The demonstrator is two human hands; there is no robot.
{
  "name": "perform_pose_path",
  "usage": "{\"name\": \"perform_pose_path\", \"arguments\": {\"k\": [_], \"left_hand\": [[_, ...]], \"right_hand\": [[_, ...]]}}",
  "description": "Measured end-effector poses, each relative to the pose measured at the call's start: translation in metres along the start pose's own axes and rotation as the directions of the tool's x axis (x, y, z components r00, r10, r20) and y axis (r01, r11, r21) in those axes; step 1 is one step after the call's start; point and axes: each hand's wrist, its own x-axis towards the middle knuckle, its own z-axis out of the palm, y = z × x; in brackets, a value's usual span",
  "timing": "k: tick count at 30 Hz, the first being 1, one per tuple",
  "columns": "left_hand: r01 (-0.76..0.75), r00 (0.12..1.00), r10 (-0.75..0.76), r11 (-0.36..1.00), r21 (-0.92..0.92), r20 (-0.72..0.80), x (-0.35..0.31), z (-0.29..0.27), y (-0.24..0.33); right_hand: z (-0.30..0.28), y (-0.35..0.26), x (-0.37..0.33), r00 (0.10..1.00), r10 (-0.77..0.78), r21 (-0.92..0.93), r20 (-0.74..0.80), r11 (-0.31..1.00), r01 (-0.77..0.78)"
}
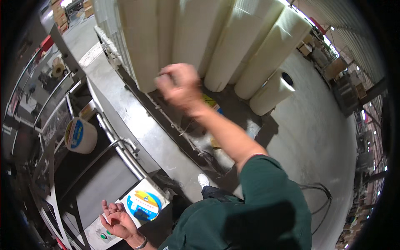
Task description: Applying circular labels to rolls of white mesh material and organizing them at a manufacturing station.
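Observation:
My left hand (118, 221) is held palm up with its fingers apart and nothing in it, over the white control panel (92, 228) of a machine. Beside it on the panel lies a round blue, yellow and white label (144, 205). My right hand (180, 86) is stretched out ahead, near the lower ends of tall whitish rolls (143, 50). Motion smears its curled fingers, so I cannot make out whether anything is in them. A white roll (85, 136) with a similar round label on its end sits in the machine at the left.
Metal bars (125, 152) run along the machine's edge. A shorter roll (271, 95) with a dark core stands right of the tall ones. Black cables (321, 191) lie on the floor at the right. Stacked boxes (335, 66) stand farther back.

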Motion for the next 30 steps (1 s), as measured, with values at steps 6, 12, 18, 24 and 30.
{"name": "perform_pose_path", "arguments": {"k": [6,12,18,24,30], "left_hand": [[0.176,0.981,-0.179,0.983,0.045,0.077,-0.011,0.070,-0.095],[0.224,0.962,-0.257,0.936,0.270,0.094,-0.030,0.166,-0.192],[0.210,0.943,-0.321,0.777,0.593,0.086,-0.044,0.211,-0.207],[-0.082,0.926,-0.176,0.770,0.633,0.335,-0.047,0.183,-0.122],[0.083,0.945,-0.215,0.887,0.454,0.246,-0.090,0.110,0.010]], "right_hand": [[-0.357,0.256,-0.057,0.949,0.249,-0.944,-0.193,0.216,-0.248],[-0.469,0.275,-0.048,0.757,0.617,-0.827,-0.215,0.297,-0.477],[-0.409,0.141,-0.023,0.629,0.757,0.172,0.175,0.606,-0.777],[-0.240,-0.027,-0.085,0.506,0.367,0.401,0.781,0.327,-0.856],[-0.116,-0.180,-0.127,0.323,0.233,0.335,0.917,-0.014,-0.942]]}}
